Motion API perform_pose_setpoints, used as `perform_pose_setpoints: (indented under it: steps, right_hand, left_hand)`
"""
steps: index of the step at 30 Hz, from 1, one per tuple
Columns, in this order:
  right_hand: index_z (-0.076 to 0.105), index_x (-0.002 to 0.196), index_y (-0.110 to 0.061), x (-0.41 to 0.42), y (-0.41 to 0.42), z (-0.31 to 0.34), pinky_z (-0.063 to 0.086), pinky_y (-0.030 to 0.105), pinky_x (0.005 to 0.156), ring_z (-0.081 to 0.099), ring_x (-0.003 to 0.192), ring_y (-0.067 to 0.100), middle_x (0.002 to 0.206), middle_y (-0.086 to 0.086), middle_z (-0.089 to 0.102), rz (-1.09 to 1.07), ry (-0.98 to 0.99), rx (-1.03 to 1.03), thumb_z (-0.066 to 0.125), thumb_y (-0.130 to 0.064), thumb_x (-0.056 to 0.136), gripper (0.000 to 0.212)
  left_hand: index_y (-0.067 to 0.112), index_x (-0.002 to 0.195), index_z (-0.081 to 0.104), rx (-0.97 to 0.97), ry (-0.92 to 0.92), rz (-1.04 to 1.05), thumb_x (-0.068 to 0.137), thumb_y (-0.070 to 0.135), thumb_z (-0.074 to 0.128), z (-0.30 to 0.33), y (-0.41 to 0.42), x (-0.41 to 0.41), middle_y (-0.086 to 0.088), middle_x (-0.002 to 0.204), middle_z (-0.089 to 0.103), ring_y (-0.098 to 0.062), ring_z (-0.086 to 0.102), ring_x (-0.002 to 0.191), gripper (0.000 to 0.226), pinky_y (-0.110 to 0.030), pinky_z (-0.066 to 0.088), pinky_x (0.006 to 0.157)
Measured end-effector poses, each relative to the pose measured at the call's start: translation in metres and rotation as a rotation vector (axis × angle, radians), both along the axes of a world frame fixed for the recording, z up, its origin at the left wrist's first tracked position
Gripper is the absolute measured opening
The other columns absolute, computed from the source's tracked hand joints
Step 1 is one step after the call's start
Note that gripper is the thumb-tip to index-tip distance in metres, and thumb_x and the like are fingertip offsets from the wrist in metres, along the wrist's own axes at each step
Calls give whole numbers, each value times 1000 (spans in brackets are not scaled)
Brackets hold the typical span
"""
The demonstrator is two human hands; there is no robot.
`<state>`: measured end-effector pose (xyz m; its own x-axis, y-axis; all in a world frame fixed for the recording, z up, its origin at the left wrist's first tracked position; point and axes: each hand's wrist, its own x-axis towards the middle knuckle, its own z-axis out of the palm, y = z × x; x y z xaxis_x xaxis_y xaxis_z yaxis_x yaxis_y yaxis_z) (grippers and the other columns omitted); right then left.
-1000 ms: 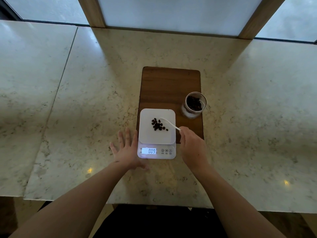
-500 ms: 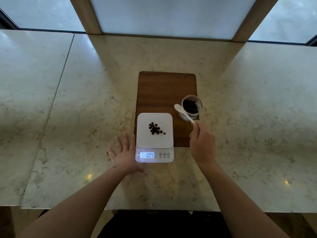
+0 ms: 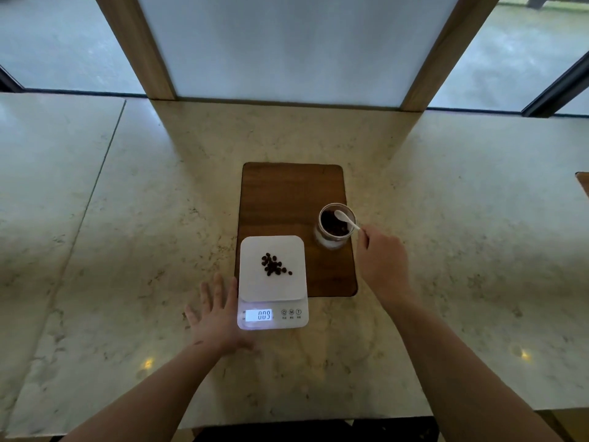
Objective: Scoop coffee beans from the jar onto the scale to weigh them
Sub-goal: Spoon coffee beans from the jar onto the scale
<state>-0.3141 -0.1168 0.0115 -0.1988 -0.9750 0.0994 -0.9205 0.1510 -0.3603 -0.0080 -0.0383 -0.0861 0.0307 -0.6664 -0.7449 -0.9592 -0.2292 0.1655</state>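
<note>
Scale [image 3: 272, 283] reads 009; right hand [image 3: 382, 260] pinches spoon [image 3: 345, 219] in jar [image 3: 335, 229], left hand [image 3: 220, 314] flat, empty.

Head camera looks steeply down and forward over the marble counter [image 3: 127, 250] toward windows.

Left hand [image 3: 220, 317] lies flat, palm down, fingers [image 3: 216, 290] spread and pointing forward, forearm bare. Right hand [image 3: 382, 261] reaches forward on a bare, extended arm, its fingers [image 3: 363, 236] pinched closed on a thin handle.
</note>
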Motion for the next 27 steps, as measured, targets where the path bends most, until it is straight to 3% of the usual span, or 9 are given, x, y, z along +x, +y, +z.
perform_pose_setpoints:
  steps: [16, 27]
  right_hand:
    - [45, 65, -18, -3, -9, -4, 19, 26, 42, 39, 45, 9, 53, -5, 41, 4, -60, 74, 45, -17, 100, 35]
    - [47, 66, -13, -3, -9, -6, 22, 28, 44, 40, 49, 13, 56, 0, 44, 20, -93, 133, 44, -14, 100, 35]
  left_hand:
    - [33, 130, -55, 10, -9, -28, 53, 87, 72, 0, -1, 0, -4, 139, -61, -36, -56, 128, 158, -73, -18, 112]
    - [36, 131, -53, -15, -10, -16, 48, 87, 74, 3, -1, 0, -4, 142, -58, -34, -53, 132, 160, -70, -18, 112]
